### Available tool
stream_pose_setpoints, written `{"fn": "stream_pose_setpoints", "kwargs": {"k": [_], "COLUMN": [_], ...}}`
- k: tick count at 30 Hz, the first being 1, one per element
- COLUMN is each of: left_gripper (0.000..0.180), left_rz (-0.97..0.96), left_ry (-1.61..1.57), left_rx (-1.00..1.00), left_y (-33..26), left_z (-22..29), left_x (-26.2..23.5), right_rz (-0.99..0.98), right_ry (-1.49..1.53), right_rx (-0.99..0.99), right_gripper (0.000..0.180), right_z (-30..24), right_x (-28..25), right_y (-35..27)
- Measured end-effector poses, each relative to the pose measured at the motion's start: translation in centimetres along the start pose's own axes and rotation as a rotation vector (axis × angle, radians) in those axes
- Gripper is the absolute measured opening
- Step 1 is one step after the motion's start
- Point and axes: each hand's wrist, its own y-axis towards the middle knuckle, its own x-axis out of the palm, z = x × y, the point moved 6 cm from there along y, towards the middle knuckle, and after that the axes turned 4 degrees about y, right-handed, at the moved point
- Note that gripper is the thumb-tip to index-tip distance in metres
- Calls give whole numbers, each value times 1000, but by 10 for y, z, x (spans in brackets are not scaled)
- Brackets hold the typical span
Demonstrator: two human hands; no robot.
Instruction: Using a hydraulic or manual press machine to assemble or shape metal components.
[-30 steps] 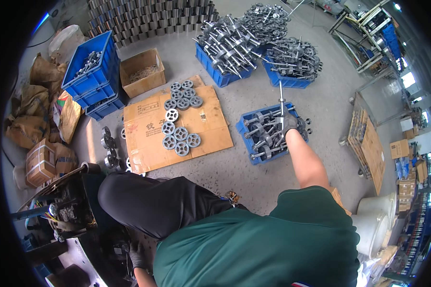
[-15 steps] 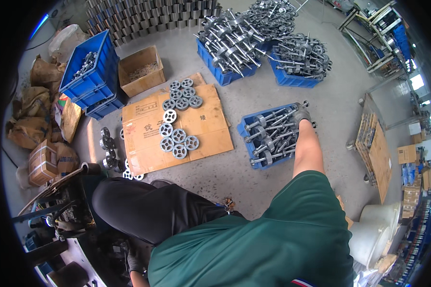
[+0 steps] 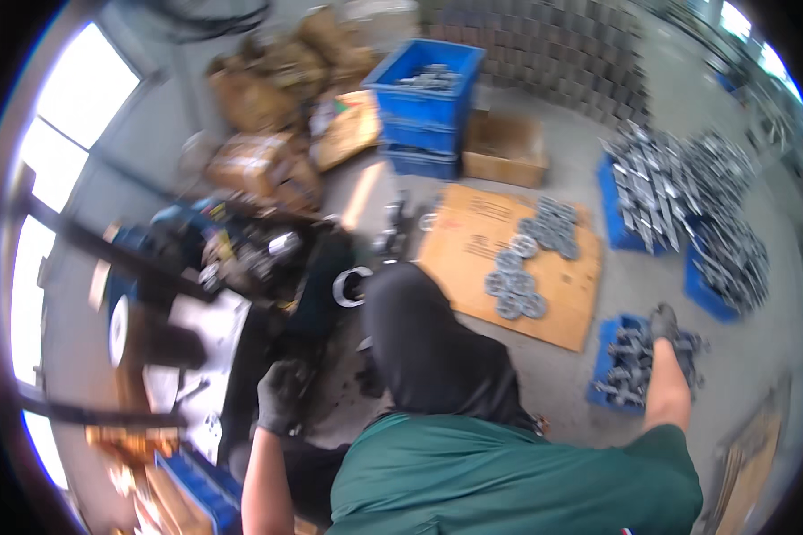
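My right hand (image 3: 663, 325), in a grey glove, reaches over the far side of a small blue crate (image 3: 605, 355). Metal shafts with wheels (image 3: 629, 361) fill this crate, lying across one another. Blur smears the fingers there, so a grip on a shaft cannot be made out. My left hand (image 3: 282, 397), also gloved, is raised beside the dark edge of a machine (image 3: 317, 294) on my left. Its fingers look bent, but blur hides whether they hold anything. Nearby, a pale metal ring (image 3: 351, 287) shows at the machine's edge.
Spoked metal wheels (image 3: 516, 283) lie grouped on flat cardboard (image 3: 459, 276). Stacked blue crates (image 3: 428, 111) and an open carton (image 3: 506, 152) stand behind it. Heaped shafts (image 3: 651, 192) overfill further crates at right. Metal cylinders (image 3: 544, 45) are stacked at the back.
My view has swung left, bringing the machine and windows in. My left hand has come up from low beside my leg. My right hand remains at the crate of shafts.
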Motion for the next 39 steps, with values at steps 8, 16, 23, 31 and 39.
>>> {"fn": "stream_pose_setpoints", "kwargs": {"k": [8,16,23,31,39], "left_gripper": [23,21,33,40,43], "left_rz": [327,560,724,640,544], "left_ry": [369,315,243,-162,-181], "left_rx": [-158,-983,-1725,-2561,-2621], "left_y": [-159,-480,-725,-823,-828], "left_z": [15,-144,-125,-26,-13], "left_x": [-189,-80,177,334,361], "right_rz": [-450,-882,-1134,-1490,-1333], "right_ry": [678,92,-122,-517,-726], "right_rx": [-505,-1570,-1803,-1364,-1015], "right_gripper": [11,23,19,25,37], "right_z": [-405,-786,-853,-801,-812], "right_x": [155,138,162,178,209], "right_y": [11,-275,-467,-512,-446]}}
